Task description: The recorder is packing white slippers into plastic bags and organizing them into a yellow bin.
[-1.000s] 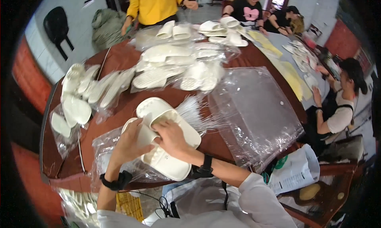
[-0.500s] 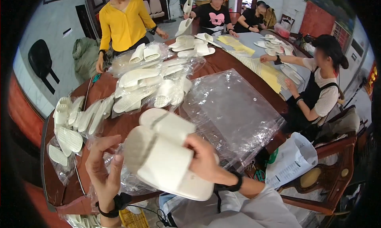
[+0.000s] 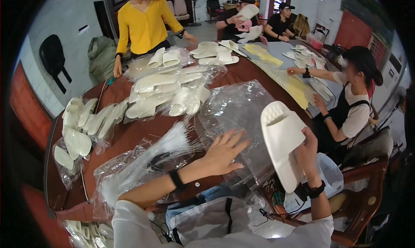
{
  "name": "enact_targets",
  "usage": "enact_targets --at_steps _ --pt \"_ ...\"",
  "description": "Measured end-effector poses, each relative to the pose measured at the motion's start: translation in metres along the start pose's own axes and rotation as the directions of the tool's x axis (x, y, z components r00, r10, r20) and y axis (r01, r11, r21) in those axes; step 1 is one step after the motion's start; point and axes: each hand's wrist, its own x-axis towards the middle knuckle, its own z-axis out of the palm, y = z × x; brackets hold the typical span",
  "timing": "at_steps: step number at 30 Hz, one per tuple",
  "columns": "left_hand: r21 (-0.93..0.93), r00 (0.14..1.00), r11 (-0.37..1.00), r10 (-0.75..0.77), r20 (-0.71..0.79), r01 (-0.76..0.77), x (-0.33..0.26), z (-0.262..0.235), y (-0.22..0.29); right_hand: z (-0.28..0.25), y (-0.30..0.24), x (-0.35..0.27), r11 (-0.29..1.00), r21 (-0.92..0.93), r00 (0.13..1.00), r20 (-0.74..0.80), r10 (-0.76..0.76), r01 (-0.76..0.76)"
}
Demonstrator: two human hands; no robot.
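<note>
Over clear bags (image 3: 242,114), slipper-holding hands (image 3: 308,155)

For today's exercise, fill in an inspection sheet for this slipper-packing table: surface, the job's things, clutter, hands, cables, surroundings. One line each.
Surface: dark brown table, mostly covered.
Job's things: cream slipper held upright; stack of clear plastic bags lying flat.
Clutter: bagged slippers; bundle of white plastic ties.
Hands: left hand open, flat on the clear bags; right hand gripping the slipper.
Cables: a thin dark cord below the table edge.
Surroundings: other people around the table; yellow sheets; wooden chair.
</note>
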Motion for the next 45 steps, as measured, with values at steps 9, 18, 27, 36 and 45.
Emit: enact_targets --at_steps 9,18,27,36,45 --pt "0.068 0.958 0.992 -0.118 0.262 0.104 -0.002 0.051 -0.025 -0.007 0.102 0.094 0.925 -0.367 0.993 -0.023 -0.12 0.103" --pt "0.024 0.965 0.997 -0.079 0.251 0.075 0.005 0.056 -0.019 0.008 0.177 0.153 0.924 -0.333 0.982 0.049 -0.181 0.187" --pt "-0.009 0.958 0.991 -0.129 0.255 0.136 -0.005 0.043 -0.027 0.069 0.042 0.028 0.861 -0.319 0.883 0.388 -0.263 0.396" --pt "-0.327 0.802 0.785 -0.586 -0.117 0.526 0.006 -0.033 -0.107 0.107 0.01 -0.04 0.846 -0.324 0.833 0.506 -0.224 0.425" --pt "-0.403 0.569 0.573 -0.81 -0.143 0.714 -0.002 0.011 -0.171 0.132 0.019 -0.055 0.868 -0.299 0.849 0.48 -0.223 0.397"
